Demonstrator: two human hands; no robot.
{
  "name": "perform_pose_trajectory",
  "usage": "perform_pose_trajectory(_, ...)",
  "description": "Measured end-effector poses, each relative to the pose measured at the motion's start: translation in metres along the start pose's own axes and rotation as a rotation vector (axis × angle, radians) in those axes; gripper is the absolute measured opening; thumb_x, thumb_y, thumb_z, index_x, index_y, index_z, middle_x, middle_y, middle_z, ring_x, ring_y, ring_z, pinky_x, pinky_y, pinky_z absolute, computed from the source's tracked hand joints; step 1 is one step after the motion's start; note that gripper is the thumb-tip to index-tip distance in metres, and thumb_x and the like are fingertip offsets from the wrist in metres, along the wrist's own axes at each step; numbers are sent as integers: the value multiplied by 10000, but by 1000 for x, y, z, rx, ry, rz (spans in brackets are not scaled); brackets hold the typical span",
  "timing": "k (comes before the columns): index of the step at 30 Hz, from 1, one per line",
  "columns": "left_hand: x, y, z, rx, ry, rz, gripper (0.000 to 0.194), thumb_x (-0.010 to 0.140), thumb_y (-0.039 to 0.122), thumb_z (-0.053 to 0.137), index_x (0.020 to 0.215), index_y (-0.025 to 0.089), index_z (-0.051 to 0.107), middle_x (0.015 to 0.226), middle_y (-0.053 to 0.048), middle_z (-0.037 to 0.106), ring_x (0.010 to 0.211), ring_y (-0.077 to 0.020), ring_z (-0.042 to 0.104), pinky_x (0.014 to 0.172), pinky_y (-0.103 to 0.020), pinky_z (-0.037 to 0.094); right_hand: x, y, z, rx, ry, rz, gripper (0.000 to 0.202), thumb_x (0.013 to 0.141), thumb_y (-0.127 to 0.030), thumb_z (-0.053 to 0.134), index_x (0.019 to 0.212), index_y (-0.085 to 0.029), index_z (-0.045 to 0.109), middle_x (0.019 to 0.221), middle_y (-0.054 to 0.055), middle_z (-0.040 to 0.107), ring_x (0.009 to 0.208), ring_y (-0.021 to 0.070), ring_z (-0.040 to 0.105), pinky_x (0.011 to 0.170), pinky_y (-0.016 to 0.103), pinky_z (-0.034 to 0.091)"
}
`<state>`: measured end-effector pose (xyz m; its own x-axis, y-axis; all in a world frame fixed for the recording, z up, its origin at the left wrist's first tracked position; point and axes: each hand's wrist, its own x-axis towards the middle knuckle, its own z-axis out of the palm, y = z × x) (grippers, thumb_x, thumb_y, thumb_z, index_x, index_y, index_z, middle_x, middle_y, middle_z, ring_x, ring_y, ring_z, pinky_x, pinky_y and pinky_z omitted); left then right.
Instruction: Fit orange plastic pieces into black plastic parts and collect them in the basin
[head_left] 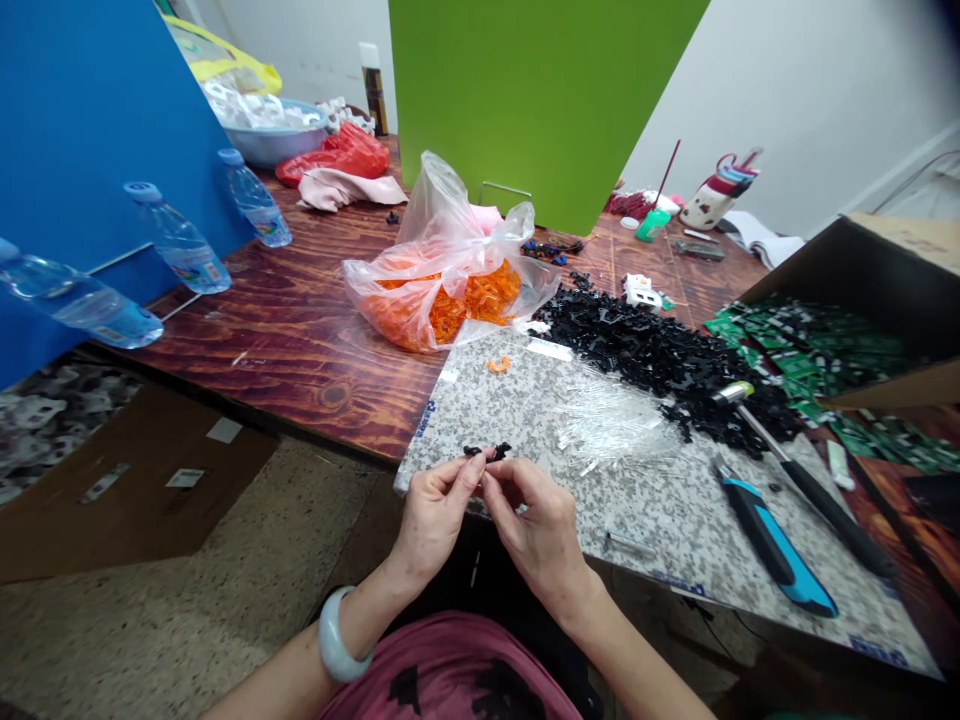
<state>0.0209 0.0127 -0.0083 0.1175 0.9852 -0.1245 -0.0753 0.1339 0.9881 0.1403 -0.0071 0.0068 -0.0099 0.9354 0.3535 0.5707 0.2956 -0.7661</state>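
Left hand: our left hand (439, 510) is nearly closed, thumb and forefinger pinched on a small black part (500, 453).
Right hand: our right hand (536, 525) meets it fingertip to fingertip, pinched at the same part; we cannot tell whether the dark bits there are one piece or two.
Black part: we have it raised at our fingertips, by the near left corner of the speckled slab (499, 415).
Orange clip: we see one orange clip (498, 366) near the slab's far left corner.
Clear pins: a loose heap of clear pins (611, 420) lies mid-slab.
Black heap: a heap of black parts (637, 330) spreads along the slab's far edge.
Tools: a hammer (817, 490) and a blue-and-black cutter (776, 545) lie toward our slab's right end.
Bag: beyond the far left corner, a clear bag (441, 205) of orange pieces sits on our worktop (315, 350).
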Motion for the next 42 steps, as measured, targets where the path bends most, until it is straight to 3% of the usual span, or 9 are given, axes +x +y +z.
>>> perform_pose_trajectory(8, 3, 2, -1, 2, -8, -4, 261, 850, 306, 578, 930, 137, 760, 848, -52, 767, 850, -217, 684, 772, -261, 521, 0, 0, 2, -17, 10, 27, 124, 867, -159, 533, 790, -139, 627, 694, 42, 630, 603, 122, 581, 552, 218, 438)
perform_pose_trajectory(24, 6, 4, -3, 258, 30, 158, 260, 885, 268, 509, 885, 118, 721, 739, -32, 702, 669, -150, 618, 637, -216, 464, -4, 1, -2, 73, -18, 120, 58, 860, -159, 533, 884, -179, 582, 766, 15, 659, 638, 110, 626, 607, 200, 485)
perform_pose_trajectory(30, 4, 5, -5, 481, -27, 247, 311, 905, 255, 459, 641, 150, 586, 582, 7, 542, 561, -124, 522, 547, -219, 389, 8, 0, -16, 130, -157, 211, 95, 824, -149, 559, 909, -183, 581, 637, -25, 620, 504, 88, 562, 488, 170, 427)
perform_pose_trajectory(34, 1, 7, -8, 635, -89, 330, 323, 905, 209, 435, 591, 177, 505, 575, 11, 509, 549, -122, 491, 544, -229, 355, 15, 3, -23, 94, -268, 238, 107, 786, -137, 580, 878, -184, 551, 567, -52, 570, 466, 81, 525, 462, 159, 384)
perform_pose_trajectory(42, -4, 25, -17, 736, -291, 343, 308, 903, 188, 385, 618, 188, 502, 606, -9, 541, 578, -146, 517, 571, -249, 371, 22, 2, -35, -139, -477, 18, 205, 782, -76, 521, 944, -201, 532, 552, -58, 564, 471, 104, 516, 487, 184, 330)
